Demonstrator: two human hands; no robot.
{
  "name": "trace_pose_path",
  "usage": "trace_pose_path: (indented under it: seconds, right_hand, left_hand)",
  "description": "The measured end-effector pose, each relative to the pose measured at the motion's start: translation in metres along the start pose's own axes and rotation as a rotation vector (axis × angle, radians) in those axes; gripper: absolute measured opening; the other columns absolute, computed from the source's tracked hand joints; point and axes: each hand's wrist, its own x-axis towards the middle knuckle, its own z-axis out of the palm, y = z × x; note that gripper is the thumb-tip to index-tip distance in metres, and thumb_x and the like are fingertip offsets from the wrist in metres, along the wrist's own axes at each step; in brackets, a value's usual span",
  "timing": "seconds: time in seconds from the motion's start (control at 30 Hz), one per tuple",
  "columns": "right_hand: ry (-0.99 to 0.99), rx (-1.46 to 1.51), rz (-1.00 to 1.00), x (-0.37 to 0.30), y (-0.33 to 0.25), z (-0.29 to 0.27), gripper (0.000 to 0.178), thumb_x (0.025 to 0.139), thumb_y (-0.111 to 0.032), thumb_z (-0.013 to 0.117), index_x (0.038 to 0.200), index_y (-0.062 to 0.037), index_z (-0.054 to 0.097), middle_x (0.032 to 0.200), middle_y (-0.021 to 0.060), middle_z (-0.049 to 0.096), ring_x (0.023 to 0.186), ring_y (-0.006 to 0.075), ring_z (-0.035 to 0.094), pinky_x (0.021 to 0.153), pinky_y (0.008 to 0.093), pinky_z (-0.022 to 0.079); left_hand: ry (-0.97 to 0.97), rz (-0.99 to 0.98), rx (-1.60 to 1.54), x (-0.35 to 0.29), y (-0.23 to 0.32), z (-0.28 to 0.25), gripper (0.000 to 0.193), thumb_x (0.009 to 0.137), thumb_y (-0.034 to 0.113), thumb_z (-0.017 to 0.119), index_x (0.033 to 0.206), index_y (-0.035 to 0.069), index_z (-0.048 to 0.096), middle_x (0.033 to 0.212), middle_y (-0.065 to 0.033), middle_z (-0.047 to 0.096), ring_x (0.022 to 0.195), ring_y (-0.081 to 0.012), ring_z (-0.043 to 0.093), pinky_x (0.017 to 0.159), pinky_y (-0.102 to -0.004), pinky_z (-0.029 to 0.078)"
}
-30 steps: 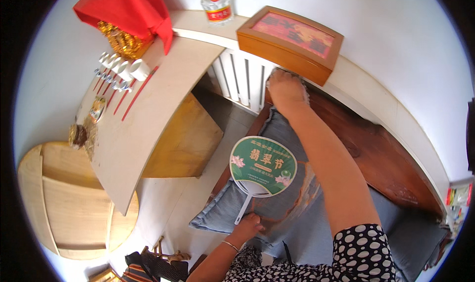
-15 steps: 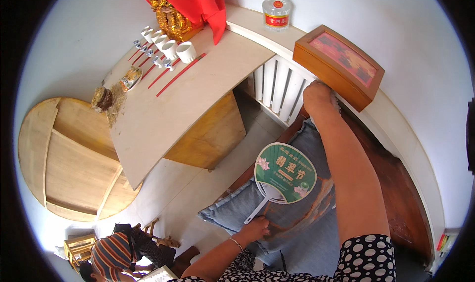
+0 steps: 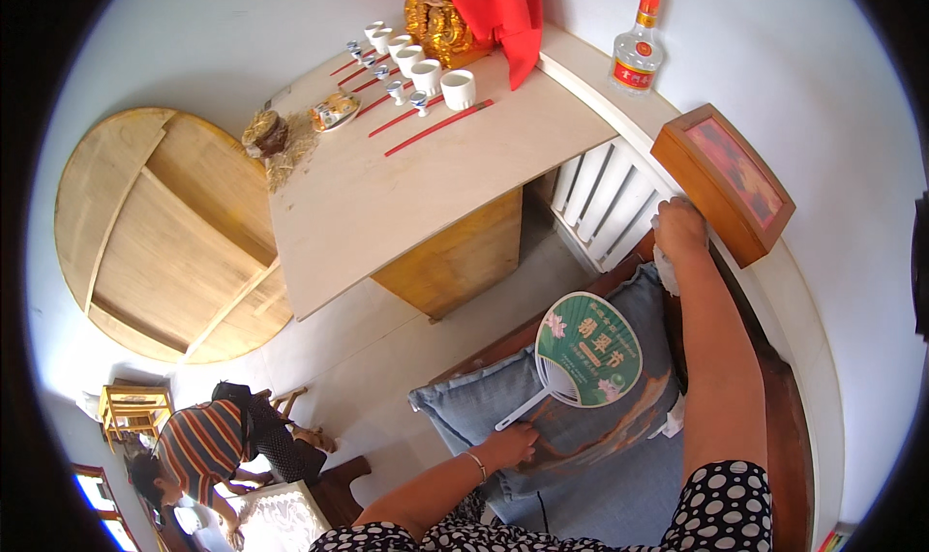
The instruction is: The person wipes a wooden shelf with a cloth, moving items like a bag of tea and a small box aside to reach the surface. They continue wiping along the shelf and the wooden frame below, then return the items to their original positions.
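My right hand (image 3: 682,225) is closed on a white cloth (image 3: 666,269) at the back rail of a dark wooden seat, just below a brown framed box. The cloth hangs beneath my fingers, partly hidden by my wrist. My left hand (image 3: 511,446), with a bracelet on its wrist, rests with curled fingers on a blue-grey cushion (image 3: 464,402); the fingertips are partly hidden against the fabric. Beside that hand a green fan (image 3: 590,349) with a white handle lies on the cushion. A small white piece (image 3: 674,417) shows at the cushion's right side.
The brown box (image 3: 724,184) and a clear bottle (image 3: 637,59) stand on the ledge. A pale table (image 3: 426,194) holds white cups (image 3: 458,89), red chopsticks (image 3: 440,128) and a gold figure. At left are a round wooden tabletop (image 3: 164,233) and a bending person (image 3: 203,446).
The view has turned, shifting most of the scene rightward and bringing more of the other person into sight. More of the white cloth shows under my right hand. My left hand stays on the cushion.
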Motion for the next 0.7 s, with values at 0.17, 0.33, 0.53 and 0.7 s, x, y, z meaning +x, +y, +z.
trace_pose_path:
  seconds: [0.17,0.33,0.53,0.7]
  right_hand:
    - [-0.002,0.000,-0.026,-0.013,0.005,-0.008,0.014,0.078,-0.017,0.064,0.089,-0.0078,0.068,0.104,0.0116,0.060,0.107,0.0306,0.054,0.089,0.0431,0.047]
    - [0.162,0.119,-0.131,-0.055,0.007,-0.004,0.031,0.069,-0.007,0.071,0.099,-0.0073,0.062,0.120,0.0112,0.052,0.118,0.0337,0.046,0.095,0.0468,0.042]
    - [0.180,0.422,0.111,-0.167,0.039,0.040,0.037,0.073,-0.005,0.068,0.109,-0.0023,0.058,0.127,0.0192,0.049,0.118,0.0391,0.045,0.099,0.0456,0.039]
    - [-0.008,0.661,0.456,-0.294,0.087,0.070,0.029,0.081,-0.009,0.063,0.108,0.0016,0.059,0.117,0.0184,0.057,0.110,0.0334,0.054,0.093,0.0394,0.043]
  left_hand:
    - [-0.026,-0.105,-0.089,0.011,0.010,-0.017,0.022,0.081,0.022,0.063,0.093,0.004,0.057,0.101,-0.0136,0.057,0.095,-0.0324,0.060,0.078,-0.0430,0.051]
    - [0.037,-0.122,-0.101,0.011,0.008,-0.007,0.019,0.082,0.022,0.062,0.089,0.005,0.059,0.097,-0.0131,0.059,0.091,-0.0325,0.062,0.076,-0.0439,0.052]
    - [-0.018,-0.180,-0.112,0.006,0.021,-0.029,0.018,0.082,0.022,0.062,0.089,0.006,0.060,0.098,-0.0127,0.059,0.092,-0.0320,0.062,0.074,-0.0444,0.052]
    - [0.017,-0.136,-0.063,-0.001,0.017,-0.024,0.017,0.081,0.021,0.063,0.087,0.005,0.061,0.096,-0.0148,0.059,0.091,-0.0336,0.061,0.075,-0.0442,0.051]
